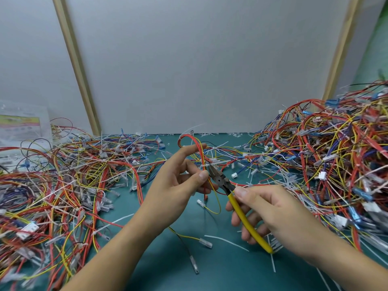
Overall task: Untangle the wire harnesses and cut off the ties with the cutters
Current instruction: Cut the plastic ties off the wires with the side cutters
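Observation:
My left hand (178,179) pinches a red and yellow wire harness (199,152) between thumb and fingers, holding it up over the green table (210,265). A white tie (206,165) wraps the harness just above my thumb. My right hand (270,213) grips the yellow-handled cutters (241,208). Their dark jaws (214,172) sit at the tie, right beside my left thumb. The harness's loose ends with clear connectors hang down below my left hand.
A big tangled heap of red, yellow and blue harnesses (336,156) fills the right side. Another spread pile (63,181) covers the left. Cut white ties (226,241) litter the table. A plastic bag (23,122) stands at the back left, against the grey wall.

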